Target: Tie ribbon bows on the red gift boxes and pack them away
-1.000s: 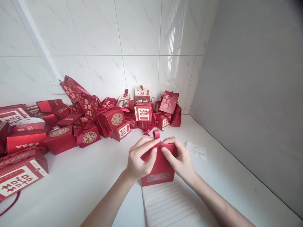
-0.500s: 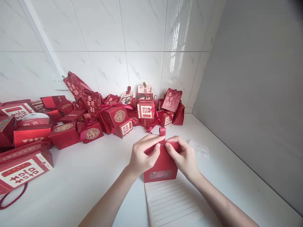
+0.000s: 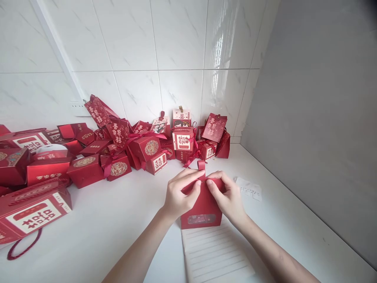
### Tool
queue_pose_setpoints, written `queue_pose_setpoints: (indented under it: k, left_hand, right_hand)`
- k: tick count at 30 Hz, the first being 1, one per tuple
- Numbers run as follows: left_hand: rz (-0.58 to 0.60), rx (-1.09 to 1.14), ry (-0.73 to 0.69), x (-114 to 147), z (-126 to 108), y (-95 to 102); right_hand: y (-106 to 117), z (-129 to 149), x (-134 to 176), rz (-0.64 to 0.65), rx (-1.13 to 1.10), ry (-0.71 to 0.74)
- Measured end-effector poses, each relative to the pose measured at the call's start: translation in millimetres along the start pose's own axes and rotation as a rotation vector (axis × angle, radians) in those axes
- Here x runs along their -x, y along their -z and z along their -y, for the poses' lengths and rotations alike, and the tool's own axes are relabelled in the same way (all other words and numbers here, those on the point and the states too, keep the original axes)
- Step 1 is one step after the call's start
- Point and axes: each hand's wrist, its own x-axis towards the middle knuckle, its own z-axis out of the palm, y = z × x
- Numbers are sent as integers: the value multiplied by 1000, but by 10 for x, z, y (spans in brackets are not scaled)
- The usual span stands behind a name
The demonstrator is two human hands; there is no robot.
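Currently, a red box [image 3: 202, 206] is held upright at its top edge between both hands, its base meeting the far end of a lined pad [image 3: 216, 251] on the worktop [image 3: 123, 236]. Left of centre, the edge is pinched by the left hand [image 3: 181, 192], its index finger laid across the base of a ribbon loop [image 3: 201, 166]; right of centre, it is gripped by the right hand [image 3: 226, 192], thumb in front, fingers partly hidden behind. By this two-sided grip the top panels are presumably pressed together and the ribbon kept upright. Contents are partly seen through the front window [image 3: 202, 219], not identifiable. A heap of red boxes [image 3: 145, 147] is ranged along the tiled wall [image 3: 132, 39], well apart from the forearms; a corded box [image 3: 38, 214] is set nearer, at left. Beyond the right hand, a paper slip [image 3: 250, 189] is noted. No obstruction is observed around the held box.
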Motion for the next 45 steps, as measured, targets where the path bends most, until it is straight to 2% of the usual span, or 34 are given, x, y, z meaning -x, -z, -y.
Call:
queue_pose_setpoints:
  k: [6, 9, 12, 15, 17, 22, 24, 27, 29, 32, 34, 37, 40, 42, 45]
  left_hand:
    - [13, -3, 27, -2, -9, 1]
    - [26, 1, 66, -1, -11, 11]
    - [58, 18, 189, 9, 7, 40]
    - [101, 147, 378, 37, 67, 86]
    - [110, 271, 464, 61, 126, 111]
    - [108, 323, 596, 94, 187, 54]
    - [182, 355, 606, 101, 138, -18]
    - [231, 383, 542, 129, 46, -108]
    - [173, 331, 476, 156, 20, -125]
    - [116, 198, 281, 185, 45, -94]
    - [106, 145, 159, 190, 75, -66]
    - [96, 129, 95, 187, 96, -53]
    - [95, 140, 141, 186, 93, -69]
    - [67, 173, 250, 181, 87, -83]
    - [21, 307, 490, 149, 69, -88]
  right_hand:
    - [2, 10, -6, 39, -23, -67]
    - [54, -30, -6, 83, -46, -54]
    - [150, -99, -24, 233, -118, -74]
    - [249, -167, -83, 347, -149, -206]
    - [304, -208, -143, 277, -212, -258]
    - [429, -295, -293, -233, -574, -212]
    - [465, -310, -326, -341, -688, -217]
    - [478, -312, -341, -328, -808, -239]
    - [465, -306, -338, -254, -866, -255]
    - [447, -289, -326, -178, -918, -293]
    - [446, -277, -316, -179, -936, -325]
    - [448, -267, -304, -194, -943, -343]
    - [432, -266, -313, -174, -887, -328]
    - [408, -267, -326, -179, -796, -354]
    - [370, -270, -333, -233, -627, -534]
